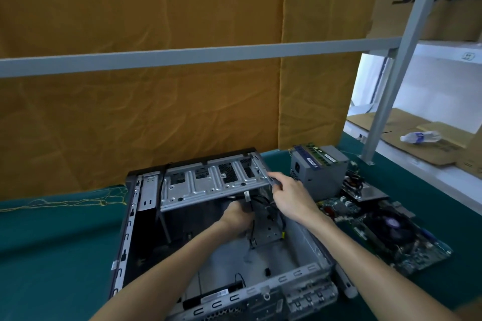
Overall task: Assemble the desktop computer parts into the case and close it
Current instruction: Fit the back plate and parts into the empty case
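The open computer case lies on the green table with its inside facing up. Its grey metal drive cage is swung up at the far end. My right hand grips the cage's right edge. My left hand reaches under the cage among black cables, fingers curled round something I cannot make out. To the right of the case lie the motherboard with its fan, the grey power supply and RAM sticks on top of it.
An orange cloth hangs behind the table with a grey shelf bar across it. A grey upright post stands at the right. Cardboard and a plastic bottle lie beyond it. Green table surface lies left of the case.
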### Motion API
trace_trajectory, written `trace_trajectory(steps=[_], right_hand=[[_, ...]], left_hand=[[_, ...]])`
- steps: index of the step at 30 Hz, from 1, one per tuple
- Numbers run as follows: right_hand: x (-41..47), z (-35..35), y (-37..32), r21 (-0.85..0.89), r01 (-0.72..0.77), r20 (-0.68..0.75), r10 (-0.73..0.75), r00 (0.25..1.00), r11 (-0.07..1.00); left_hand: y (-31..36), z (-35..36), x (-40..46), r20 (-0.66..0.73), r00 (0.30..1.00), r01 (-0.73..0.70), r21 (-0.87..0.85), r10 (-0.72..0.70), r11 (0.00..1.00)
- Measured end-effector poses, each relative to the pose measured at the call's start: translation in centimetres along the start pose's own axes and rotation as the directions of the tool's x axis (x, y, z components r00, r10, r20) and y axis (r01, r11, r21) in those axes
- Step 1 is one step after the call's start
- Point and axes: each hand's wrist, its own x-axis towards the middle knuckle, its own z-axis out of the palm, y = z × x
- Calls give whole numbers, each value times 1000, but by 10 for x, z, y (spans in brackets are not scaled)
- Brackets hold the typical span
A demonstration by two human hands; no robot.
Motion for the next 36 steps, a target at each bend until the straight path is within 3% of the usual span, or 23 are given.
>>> trace_trajectory(steps=[7, 11, 15, 18, 21, 24, 30, 33, 36], right_hand=[[8, 0, 9, 59, -6, -13, 7, 1000, 998], [9, 1, 6, -5, -7, -17, 7, 1000, 1000], [10, 0, 0, -75, 2, -21, -4, 1000, 997], [7, -4, -1, -109, 32, 41, -28, 999, 993], [5, -7, 4, -166, 65, 153, -39, 987, 984], [4, -13, 10, -114, 99, 253, -68, 965, 989], [15, -17, 23, 19, 81, 257, -83, 963, 997], [16, -18, 27, 93, 36, 269, -59, 961, 995], [15, -17, 29, 106, 23, 294, -53, 954, 994]], left_hand=[[8, 22, 6, 29, 999, -13, -220, 20, 976], [3, 27, 15, -49, 998, -44, 5, 44, 999], [-1, 32, 17, -68, 996, -54, 71, 59, 996], [2, 34, 19, -13, 998, -57, 64, 58, 996], [8, 33, 20, 112, 993, -37, -94, 48, 995], [8, 32, 22, 186, 982, -27, -99, 45, 995], [8, 33, 27, 135, 982, -152, 157, 131, 976], [12, 24, 26, 199, 958, -276, 460, 205, 844], [15, 12, 27, 258, 934, -351, 547, 246, 760]])
